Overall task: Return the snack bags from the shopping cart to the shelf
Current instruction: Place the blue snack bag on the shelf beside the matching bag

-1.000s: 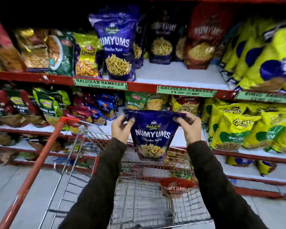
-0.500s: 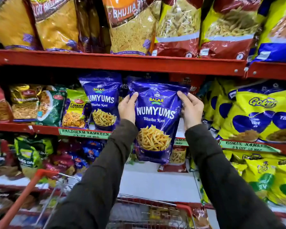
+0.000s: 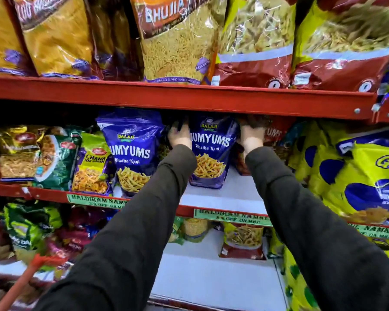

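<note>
The bag is blue, with yellow sticks drawn on the front. It stands up on the white shelf, far back under the red shelf above. Its bottom looks to be resting on the shelf.

My left hand is on its left top corner. My right hand is on its right top corner. Both hands have a grip on the bag, one on each side. My fingertips go into the dark behind the bag, so I can't see how tight they are.

Just to the left stands another blue bag of the same kind, a bit nearer to me. To the right of my bag is a red bag, and further right are big yellow bags.

I think my bag is light. It is puffy and soft, full of air and crunchy bits. If I squeeze the middle, the snacks inside could break. The skin is shiny and smooth, so it could slip. The top edge is flat and stiffer, so the top corners are the best place to hold it.

It may tip when I let go, since it is tall and thin. Down at the near left I see a bit of the cart handle.
</note>
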A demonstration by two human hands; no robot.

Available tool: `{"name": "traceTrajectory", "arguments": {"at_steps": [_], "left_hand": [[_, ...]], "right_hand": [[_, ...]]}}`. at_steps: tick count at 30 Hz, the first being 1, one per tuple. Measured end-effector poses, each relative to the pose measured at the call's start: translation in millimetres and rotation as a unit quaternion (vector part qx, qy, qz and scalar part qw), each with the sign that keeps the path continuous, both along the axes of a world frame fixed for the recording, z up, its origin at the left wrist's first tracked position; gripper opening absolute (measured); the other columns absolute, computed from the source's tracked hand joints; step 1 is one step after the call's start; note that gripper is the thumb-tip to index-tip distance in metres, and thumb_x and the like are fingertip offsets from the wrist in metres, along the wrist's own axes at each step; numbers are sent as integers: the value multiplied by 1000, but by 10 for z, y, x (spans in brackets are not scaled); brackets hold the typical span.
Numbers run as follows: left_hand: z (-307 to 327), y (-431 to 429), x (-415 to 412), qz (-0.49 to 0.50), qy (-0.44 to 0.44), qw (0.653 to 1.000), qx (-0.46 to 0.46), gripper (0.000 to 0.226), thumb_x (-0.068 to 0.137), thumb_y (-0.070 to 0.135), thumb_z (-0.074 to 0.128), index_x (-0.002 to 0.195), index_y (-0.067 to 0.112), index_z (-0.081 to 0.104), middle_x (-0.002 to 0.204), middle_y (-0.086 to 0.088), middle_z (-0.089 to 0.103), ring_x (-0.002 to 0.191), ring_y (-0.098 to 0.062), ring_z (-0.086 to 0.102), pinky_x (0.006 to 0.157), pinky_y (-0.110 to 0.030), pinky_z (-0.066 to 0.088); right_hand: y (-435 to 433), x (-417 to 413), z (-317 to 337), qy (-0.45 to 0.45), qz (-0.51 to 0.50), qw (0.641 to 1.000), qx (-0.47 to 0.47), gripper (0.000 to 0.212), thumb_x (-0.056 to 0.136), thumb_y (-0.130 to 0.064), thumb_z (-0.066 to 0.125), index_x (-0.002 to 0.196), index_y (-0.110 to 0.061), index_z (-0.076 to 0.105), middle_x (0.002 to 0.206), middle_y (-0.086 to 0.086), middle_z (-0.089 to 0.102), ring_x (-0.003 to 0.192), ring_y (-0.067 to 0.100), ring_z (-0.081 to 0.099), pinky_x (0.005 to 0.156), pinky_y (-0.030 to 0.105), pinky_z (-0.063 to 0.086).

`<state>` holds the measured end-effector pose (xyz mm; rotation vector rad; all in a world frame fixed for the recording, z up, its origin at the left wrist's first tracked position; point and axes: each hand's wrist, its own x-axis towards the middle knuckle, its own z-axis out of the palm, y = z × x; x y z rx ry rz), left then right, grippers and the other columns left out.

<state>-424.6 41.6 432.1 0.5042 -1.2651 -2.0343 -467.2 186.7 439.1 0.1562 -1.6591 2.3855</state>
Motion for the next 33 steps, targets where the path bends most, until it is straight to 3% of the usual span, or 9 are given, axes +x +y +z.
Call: {"name": "traceTrajectory", "arguments": {"at_steps": [3, 7, 10, 13, 16, 24, 27, 31, 33], "left_hand": [[-115, -22, -51, 19, 4, 1000, -12, 38, 91, 11, 59, 125, -5, 55, 134, -21, 57, 126, -29, 51, 90, -14, 36], [-268, -31, -72, 4, -2, 998, -61, 51, 92, 30, 58, 134, 4, 48, 143, -14, 49, 131, -22, 46, 91, -10, 30], [-541, -8, 9, -59, -106, 990, -70, 80, 83, 68, 43, 143, 15, 37, 154, -7, 37, 142, -25, 33, 112, -29, 26], [-825, 13, 69, -83, -186, 977, -66, 75, 88, 69, 28, 141, 18, 41, 151, -10, 40, 137, -31, 38, 113, -39, 27], [-939, 27, 177, -75, -207, 972, -75, 68, 90, 66, 29, 137, 19, 46, 145, -12, 47, 127, -33, 46, 105, -39, 33], [-1094, 118, 670, -18, -205, 961, -187, 71, 93, 63, 14, 140, 17, 40, 140, -18, 50, 124, -36, 48, 97, -41, 34], [-1133, 178, 848, -2, -211, 959, -188, 76, 92, 65, 13, 146, 14, 29, 152, -16, 37, 135, -35, 38, 109, -47, 29], [-1116, 183, 969, -6, -204, 961, -187, 74, 93, 62, 15, 147, 13, 25, 155, -14, 31, 140, -33, 33, 113, -47, 25], [-1103, 164, 1005, -22, -196, 965, -176, 71, 95, 59, 19, 147, 12, 25, 154, -15, 33, 139, -34, 34, 113, -46, 26]], "right_hand": [[-60, -119, -158, -11, 2, 999, 53, 20, 84, -13, 69, 104, -8, 71, 109, 12, 68, 96, 23, 56, 94, 46, 45], [-97, -100, -386, 6, 15, 990, 139, 23, 90, -32, 63, 100, -13, 69, 115, 8, 66, 101, 20, 58, 93, 31, 40], [-88, -10, -653, -76, 123, 972, 185, 64, 88, -59, 52, 139, -21, 48, 148, 3, 45, 135, 22, 42, 115, 36, 27], [-73, 136, -920, -110, 188, 960, 177, 79, 84, -73, 40, 150, -33, 23, 160, -4, 27, 145, 20, 28, 116, 42, 22], [-34, 324, -1066, -101, 204, 956, 184, 86, 76, -79, 38, 150, -38, 21, 159, -5, 27, 140, 16, 33, 112, 42, 27], [84, 800, -1208, -100, 169, 954, 225, 51, 56, -94, 45, 86, -56, 60, 120, -14, 58, 100, 2, 57, 91, 36, 46], [116, 995, -1260, -74, 181, 949, 246, 35, 63, -91, 45, 84, -67, 58, 117, -18, 61, 107, 5, 57, 96, 38, 44], [152, 1113, -1261, -53, 216, 947, 230, 37, 71, -82, 50, 96, -56, 60, 112, -24, 65, 89, -18, 62, 78, 21, 44], [168, 1146, -1240, -51, 238, 941, 237, 47, 77, -77, 49, 114, -49, 56, 126, -15, 61, 104, -8, 61, 86, 24, 45]]}}
